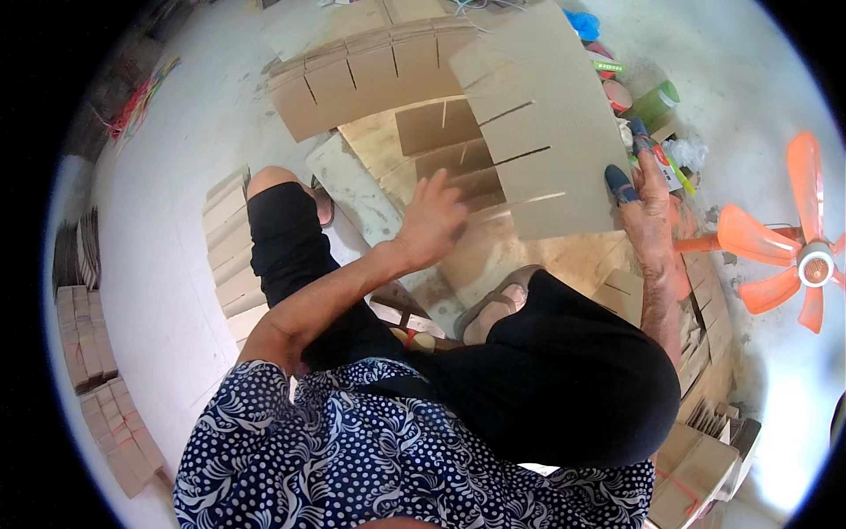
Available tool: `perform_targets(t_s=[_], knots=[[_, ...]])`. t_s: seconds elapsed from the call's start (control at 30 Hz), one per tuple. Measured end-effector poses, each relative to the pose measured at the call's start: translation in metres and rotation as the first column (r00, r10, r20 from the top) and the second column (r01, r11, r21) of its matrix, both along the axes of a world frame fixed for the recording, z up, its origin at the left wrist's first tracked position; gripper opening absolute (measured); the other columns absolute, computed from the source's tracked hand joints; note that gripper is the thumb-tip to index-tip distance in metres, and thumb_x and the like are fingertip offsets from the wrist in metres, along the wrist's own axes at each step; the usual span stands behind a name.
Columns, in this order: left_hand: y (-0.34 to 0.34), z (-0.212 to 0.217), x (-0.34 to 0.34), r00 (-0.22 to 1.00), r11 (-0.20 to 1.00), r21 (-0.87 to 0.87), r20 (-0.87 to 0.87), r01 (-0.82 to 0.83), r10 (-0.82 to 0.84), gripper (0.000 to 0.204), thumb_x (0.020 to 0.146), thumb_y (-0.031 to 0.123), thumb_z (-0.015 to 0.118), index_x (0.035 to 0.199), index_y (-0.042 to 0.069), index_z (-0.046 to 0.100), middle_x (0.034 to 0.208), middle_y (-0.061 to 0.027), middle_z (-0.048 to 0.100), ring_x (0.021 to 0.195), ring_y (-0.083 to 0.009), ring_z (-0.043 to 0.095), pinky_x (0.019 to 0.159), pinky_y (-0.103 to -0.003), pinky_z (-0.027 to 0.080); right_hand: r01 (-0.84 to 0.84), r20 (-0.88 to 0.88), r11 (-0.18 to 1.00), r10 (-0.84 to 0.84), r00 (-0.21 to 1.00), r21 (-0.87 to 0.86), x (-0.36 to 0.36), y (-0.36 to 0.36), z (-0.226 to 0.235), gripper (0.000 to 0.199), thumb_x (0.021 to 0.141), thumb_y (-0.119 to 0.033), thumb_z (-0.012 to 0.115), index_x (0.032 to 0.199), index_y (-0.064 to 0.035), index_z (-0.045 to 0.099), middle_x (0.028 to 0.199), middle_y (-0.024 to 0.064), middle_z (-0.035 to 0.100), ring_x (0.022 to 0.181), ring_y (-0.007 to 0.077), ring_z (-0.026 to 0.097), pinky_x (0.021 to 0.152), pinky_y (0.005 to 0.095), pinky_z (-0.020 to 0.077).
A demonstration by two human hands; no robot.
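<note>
Your left hand (434, 220) rests with fingers spread and released on the near left edge of the slotted sheet (538, 132), pressing rather than grasping it. Your right hand (648, 207) sits at the sheet's right edge, closed round a blue-handled tool (619, 182); whether those fingers also pinch the cardboard you cannot tell from here. The sheet lies tilted in front of your knees, partly over a wooden board (379, 145) and overlapping a longer slotted strip (352, 79) farther away. Expect the sheet to be light and fairly stiff, but weak along its cut slots: it will likely fold or tear there if you lift it by one corner. Take it at the solid margins, one hand on each side, away from the slot ends, and keep the tool's working end clear of your left fingers. To your right the room is tight: an orange fan (793, 251) stands close, with a green tube (654, 104) and other small clutter just beyond the sheet's right edge. To your left a stack of cut pieces (231, 251) lies beside your leg, and more piles (84, 335) sit well apart near the wall. The freest way to slide the sheet looks to be forward and left, across the pale floor (194, 132).
</note>
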State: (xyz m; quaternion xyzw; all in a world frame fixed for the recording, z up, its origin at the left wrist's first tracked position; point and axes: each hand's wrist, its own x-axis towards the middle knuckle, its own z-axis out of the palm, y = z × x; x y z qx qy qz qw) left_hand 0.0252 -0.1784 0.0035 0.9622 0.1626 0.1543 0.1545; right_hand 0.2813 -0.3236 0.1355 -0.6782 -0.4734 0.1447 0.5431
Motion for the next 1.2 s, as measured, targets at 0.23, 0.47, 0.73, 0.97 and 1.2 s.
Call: perform_targets(t_s=[0.23,0.47,0.73,0.97,1.2], knots=[[-0.003,-0.004,-0.006,0.999,0.999,-0.017,-0.031,-0.028,0.027,0.036,0.059,-0.004,0.064,0.094,0.000,0.054,0.124,-0.0179,0.046,0.133,-0.0468,0.025,0.106,-0.061,0.027,-0.058,0.343,0.988,0.105,0.933,-0.144,-0.007,0.012,0.007,0.038,0.079,0.007,0.058,0.117,0.0015,0.052,0.102,0.0177,0.063,0.091,0.0257,0.060,0.080,0.0282,0.0460],[-0.003,-0.007,0.002,0.995,0.999,0.029,0.095,-0.027,0.024,0.017,0.069,0.006,0.062,0.084,0.002,0.056,0.107,-0.0185,0.050,0.123,-0.0476,0.035,0.100,-0.061,0.031,-0.121,0.251,0.977,0.163,0.954,-0.174,-0.012,0.016,-0.005,0.036,0.083,0.002,0.058,0.118,-0.0004,0.052,0.102,0.0200,0.064,0.089,0.0296,0.061,0.081,0.0305,0.0467],[-0.002,-0.003,0.003,0.999,1.000,-0.010,-0.027,-0.026,0.026,0.036,0.058,-0.004,0.064,0.092,-0.001,0.055,0.124,-0.0191,0.048,0.131,-0.0486,0.028,0.105,-0.057,0.029,-0.135,0.288,0.974,0.183,0.940,-0.179,-0.025,0.022,-0.006,0.044,0.086,0.002,0.056,0.129,0.0016,0.046,0.114,0.0177,0.060,0.098,0.0232,0.057,0.086,0.0272,0.0435],[-0.004,0.006,0.004,0.998,0.998,-0.047,-0.049,-0.031,0.029,0.027,0.063,-0.003,0.062,0.089,0.000,0.057,0.123,-0.0197,0.049,0.129,-0.0497,0.030,0.101,-0.063,0.032,-0.095,0.305,0.954,0.185,0.934,-0.285,-0.023,0.019,-0.013,0.052,0.083,0.003,0.056,0.133,-0.0027,0.042,0.096,0.0289,0.060,0.087,0.0429,0.060,0.077,0.0349,0.0486],[0.001,0.010,0.003,0.996,0.998,-0.054,-0.088,-0.024,0.019,0.028,0.063,-0.003,0.063,0.090,0.001,0.057,0.121,-0.0193,0.049,0.128,-0.0490,0.031,0.099,-0.064,0.033,-0.092,0.301,0.955,0.179,0.937,-0.283,-0.032,0.014,-0.013,0.062,0.077,0.008,0.056,0.136,-0.0054,0.041,0.086,0.0266,0.060,0.074,0.0398,0.060,0.067,0.0332,0.0493]])
